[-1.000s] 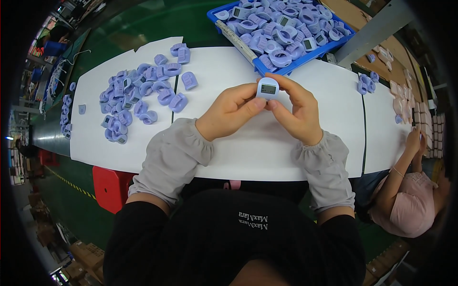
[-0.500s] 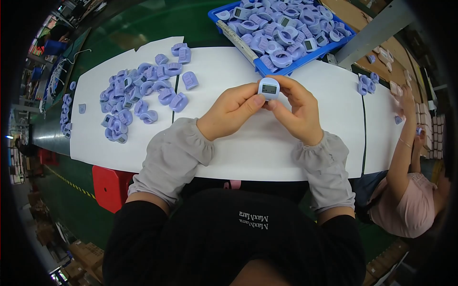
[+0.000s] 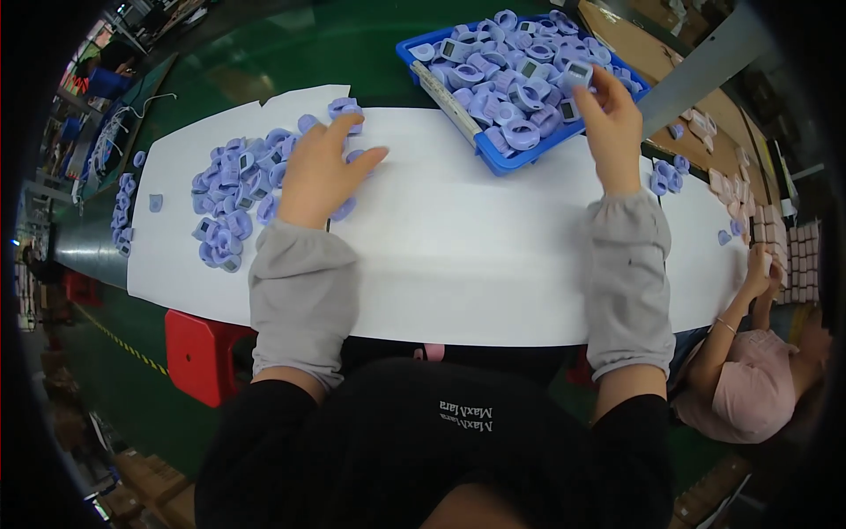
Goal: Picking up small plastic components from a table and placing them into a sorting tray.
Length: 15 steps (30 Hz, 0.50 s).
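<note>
Right hand: the right hand is in the upper right of the frame; its thumb and fingers grasp one lavender digital-display device.
Held device: it is above the heap in the tray, and its small screen is turned toward the camera.
Left hand: the left hand is in the upper left part, over the right edge of the loose pile; its fingers are spread and hold nothing visible. If the fingertips touch a piece below, I cannot tell.
Loose pile: many lavender devices lie in the upper left on the white tabletop, some with the display up.
Blue tray: the blue plastic tray stands at the upper centre-right, heaped with similar devices.
Small cluster: a few lavender pieces lie at the right, near pink pieces.
Co-worker: a person in a pink shirt sits at the right edge.
Stool: a red stool stands at the lower left.
</note>
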{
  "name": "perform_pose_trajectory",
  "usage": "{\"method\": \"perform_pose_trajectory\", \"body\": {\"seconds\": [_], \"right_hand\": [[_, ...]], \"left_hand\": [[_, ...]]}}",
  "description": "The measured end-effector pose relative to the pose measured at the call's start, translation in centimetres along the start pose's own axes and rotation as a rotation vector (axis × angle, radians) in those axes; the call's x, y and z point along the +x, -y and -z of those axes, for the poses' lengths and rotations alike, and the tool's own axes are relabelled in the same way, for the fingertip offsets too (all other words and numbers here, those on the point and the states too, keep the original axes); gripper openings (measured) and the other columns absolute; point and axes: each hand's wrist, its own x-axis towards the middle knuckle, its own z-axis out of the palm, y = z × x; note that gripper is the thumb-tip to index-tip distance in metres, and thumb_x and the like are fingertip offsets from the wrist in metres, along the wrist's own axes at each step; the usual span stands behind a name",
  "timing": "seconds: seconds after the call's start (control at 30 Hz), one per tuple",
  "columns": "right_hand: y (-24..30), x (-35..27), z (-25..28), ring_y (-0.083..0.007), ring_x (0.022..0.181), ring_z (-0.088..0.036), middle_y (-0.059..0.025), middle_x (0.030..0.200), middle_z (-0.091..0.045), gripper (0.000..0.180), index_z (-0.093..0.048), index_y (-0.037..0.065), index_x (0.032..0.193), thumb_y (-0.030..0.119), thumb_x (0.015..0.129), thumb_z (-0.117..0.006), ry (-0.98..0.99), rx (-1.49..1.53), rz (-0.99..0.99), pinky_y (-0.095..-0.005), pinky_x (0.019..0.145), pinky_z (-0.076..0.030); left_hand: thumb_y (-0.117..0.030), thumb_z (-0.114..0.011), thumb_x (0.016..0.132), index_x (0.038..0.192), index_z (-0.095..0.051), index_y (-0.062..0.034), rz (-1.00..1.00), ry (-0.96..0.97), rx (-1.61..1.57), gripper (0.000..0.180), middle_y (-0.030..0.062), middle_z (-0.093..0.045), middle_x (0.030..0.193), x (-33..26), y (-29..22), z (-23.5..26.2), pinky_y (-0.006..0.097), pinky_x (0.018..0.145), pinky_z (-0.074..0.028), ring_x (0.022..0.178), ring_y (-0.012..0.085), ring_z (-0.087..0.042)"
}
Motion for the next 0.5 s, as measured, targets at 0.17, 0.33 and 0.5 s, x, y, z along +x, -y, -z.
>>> {"method": "perform_pose_trajectory", "body": {"seconds": [0.17,0.33,0.5], "right_hand": [[-0.3,2.7,0.3,-0.0088,0.078,-0.054,-0.0036,0.090,-0.062,0.037,-0.058,0.004,0.121,0.008,0.084,-0.062,0.035,-0.331,0.063,-0.0218,0.072,-0.043],[1.0,-2.3,-0.4,-0.0086,0.079,-0.054,-0.0053,0.094,-0.063,0.029,-0.060,0.002,0.116,0.007,0.087,-0.056,-0.006,-0.234,0.284,-0.0215,0.070,-0.042],[3.2,-9.7,-2.6,-0.0111,0.083,-0.055,-0.0084,0.104,-0.060,0.028,-0.057,-0.004,0.114,0.006,0.088,-0.053,0.193,0.151,0.161,-0.0230,0.072,-0.043]], "left_hand": [[-0.028,-0.071,0.077,0.104,-0.064,-0.0112,-0.043,0.291,0.006,0.033,0.0106,-0.060,0.086,-0.6,1.0,0.8,0.035,0.069,-0.045,0.078,0.0242,-0.057],[-0.024,-0.072,0.077,0.092,-0.063,-0.0069,0.011,0.251,-0.157,0.024,0.0074,-0.063,0.080,0.0,-1.7,0.1,0.032,0.064,-0.047,0.071,0.0223,-0.061],[-0.026,-0.066,0.088,0.088,-0.058,-0.0026,-0.016,0.424,-1.356,0.025,0.0031,-0.061,0.078,-1.9,-5.7,-2.9,0.025,0.066,-0.048,0.072,0.0100,-0.058]]}}
